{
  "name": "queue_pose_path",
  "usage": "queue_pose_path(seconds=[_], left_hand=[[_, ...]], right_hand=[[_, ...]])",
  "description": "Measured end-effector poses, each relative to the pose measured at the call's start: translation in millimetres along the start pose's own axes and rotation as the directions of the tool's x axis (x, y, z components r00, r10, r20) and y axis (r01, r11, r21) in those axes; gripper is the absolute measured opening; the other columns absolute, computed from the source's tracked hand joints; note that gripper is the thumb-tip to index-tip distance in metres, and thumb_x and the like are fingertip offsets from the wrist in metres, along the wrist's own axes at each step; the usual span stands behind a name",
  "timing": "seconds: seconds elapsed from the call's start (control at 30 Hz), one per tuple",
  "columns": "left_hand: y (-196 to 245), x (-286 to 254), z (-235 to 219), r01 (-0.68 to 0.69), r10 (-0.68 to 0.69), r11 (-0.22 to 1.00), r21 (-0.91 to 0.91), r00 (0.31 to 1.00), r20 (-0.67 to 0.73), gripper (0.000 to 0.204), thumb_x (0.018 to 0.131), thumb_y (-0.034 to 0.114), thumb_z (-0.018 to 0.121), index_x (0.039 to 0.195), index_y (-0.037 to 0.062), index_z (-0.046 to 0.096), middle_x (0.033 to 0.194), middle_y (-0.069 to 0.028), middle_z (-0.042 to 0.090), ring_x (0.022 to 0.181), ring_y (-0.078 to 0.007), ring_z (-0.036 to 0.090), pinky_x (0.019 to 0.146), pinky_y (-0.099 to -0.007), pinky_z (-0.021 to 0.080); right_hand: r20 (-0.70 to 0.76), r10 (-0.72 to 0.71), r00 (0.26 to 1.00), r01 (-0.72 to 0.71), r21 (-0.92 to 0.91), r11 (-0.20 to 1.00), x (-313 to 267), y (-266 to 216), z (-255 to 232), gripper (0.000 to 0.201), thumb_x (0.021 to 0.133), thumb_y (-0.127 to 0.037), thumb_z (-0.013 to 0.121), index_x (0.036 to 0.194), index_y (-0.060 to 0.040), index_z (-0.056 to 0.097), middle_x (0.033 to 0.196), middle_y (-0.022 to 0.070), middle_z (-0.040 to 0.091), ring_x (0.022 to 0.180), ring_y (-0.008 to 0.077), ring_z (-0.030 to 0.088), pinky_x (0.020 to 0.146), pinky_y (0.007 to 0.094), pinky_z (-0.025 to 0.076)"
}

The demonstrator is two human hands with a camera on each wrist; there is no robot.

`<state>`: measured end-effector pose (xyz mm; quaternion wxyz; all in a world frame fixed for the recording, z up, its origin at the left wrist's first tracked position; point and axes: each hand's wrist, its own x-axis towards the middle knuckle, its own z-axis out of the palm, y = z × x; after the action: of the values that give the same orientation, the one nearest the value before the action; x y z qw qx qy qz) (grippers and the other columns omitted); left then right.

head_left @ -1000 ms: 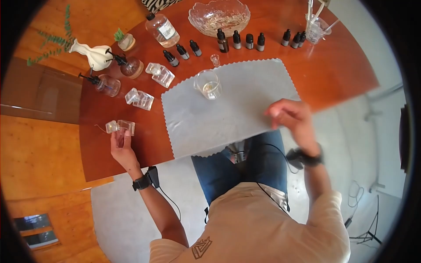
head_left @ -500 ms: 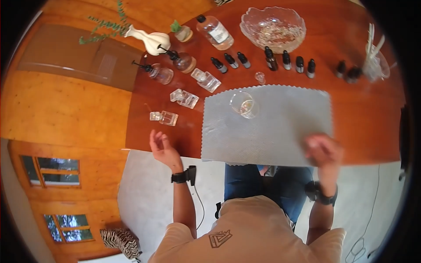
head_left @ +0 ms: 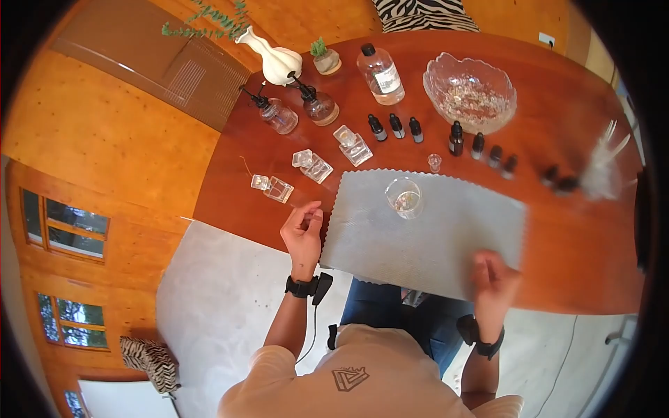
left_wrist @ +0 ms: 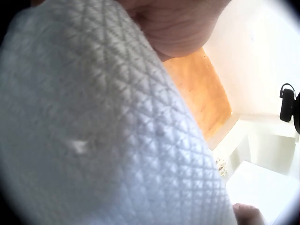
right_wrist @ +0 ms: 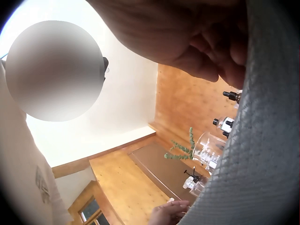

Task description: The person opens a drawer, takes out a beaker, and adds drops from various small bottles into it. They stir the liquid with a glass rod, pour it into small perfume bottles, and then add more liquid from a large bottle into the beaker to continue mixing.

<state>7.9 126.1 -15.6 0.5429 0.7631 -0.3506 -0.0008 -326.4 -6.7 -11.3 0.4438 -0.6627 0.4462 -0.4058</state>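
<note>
My left hand (head_left: 303, 230) hovers at the left edge of the grey scalloped mat (head_left: 453, 226), fingers loosely curled with nothing in them. Over the mat's front right part is my right hand (head_left: 496, 282), slightly blurred, its fingers loosely bent around nothing visible. A clear glass cup (head_left: 404, 202) with a little content stands on the back of the mat. Left of the mat lie three clear square glass bottles with stoppers; the nearest bottle (head_left: 281, 189) has a thin string by its stopper. Textured mat fills much of both wrist views, below the right hand (right_wrist: 187, 42) in its own.
Behind the mat are a small glass stopper (head_left: 434, 162), several dark dropper bottles (head_left: 456, 139), a labelled bottle (head_left: 382, 76) and a scalloped glass bowl (head_left: 470, 94). Two pump bottles, including one amber bottle (head_left: 320, 106), and a white vase (head_left: 279, 63) stand back left. White sticks (head_left: 605, 167) blur at right.
My left hand has left the nearest square bottle and moved right to the mat's edge. The right hand has come lower over the mat's front right. The head view has swung left.
</note>
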Motion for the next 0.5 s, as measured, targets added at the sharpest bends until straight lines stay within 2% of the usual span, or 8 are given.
queue_pose_path(seconds=[0.17,0.37,0.43,0.5], left_hand=[[2.8,-5.4,-2.3,0.040,-0.039,0.999,-0.026,0.999,0.027,0.014,0.094,0.000,0.068,0.105,-0.0008,0.075,0.081,-0.0022,0.065,0.070,-0.0077,0.060,0.064,-0.0232,0.047],[-5.7,-2.8,-2.3,0.036,-0.026,0.995,-0.092,0.994,0.109,0.015,0.093,0.000,0.070,0.106,0.0006,0.076,0.082,-0.0033,0.067,0.070,-0.0083,0.060,0.065,-0.0236,0.047],[-7.9,-2.4,1.6,0.044,-0.012,0.983,-0.179,0.985,0.172,0.016,0.092,0.001,0.070,0.107,0.0020,0.076,0.085,-0.0039,0.069,0.072,-0.0090,0.061,0.066,-0.0241,0.048],[6.9,0.8,0.2,0.069,-0.026,0.990,-0.124,0.948,0.316,0.019,0.095,0.003,0.070,0.113,0.0027,0.075,0.092,-0.0039,0.072,0.079,-0.0103,0.065,0.074,-0.0248,0.051]], right_hand=[[-0.063,-0.073,0.995,0.066,-0.100,0.993,-3.2,3.5,8.2,0.016,0.098,-0.012,0.068,0.090,0.0010,0.070,0.060,0.0054,0.053,0.056,0.0108,0.045,0.054,0.0292,0.036],[-0.048,-0.015,0.999,0.008,-0.144,0.990,-3.8,-0.5,10.8,0.012,0.097,-0.009,0.067,0.091,0.0012,0.071,0.062,0.0040,0.055,0.058,0.0085,0.047,0.055,0.0272,0.036],[0.045,0.072,0.996,-0.070,-0.058,0.996,-1.6,-6.9,5.3,0.011,0.097,-0.008,0.067,0.093,0.0014,0.071,0.063,0.0019,0.055,0.060,0.0077,0.048,0.056,0.0259,0.037],[0.177,0.106,0.979,-0.109,0.002,0.994,3.0,-22.1,-3.7,0.010,0.098,-0.006,0.067,0.099,0.0021,0.072,0.068,-0.0010,0.057,0.064,0.0065,0.051,0.060,0.0241,0.040]])
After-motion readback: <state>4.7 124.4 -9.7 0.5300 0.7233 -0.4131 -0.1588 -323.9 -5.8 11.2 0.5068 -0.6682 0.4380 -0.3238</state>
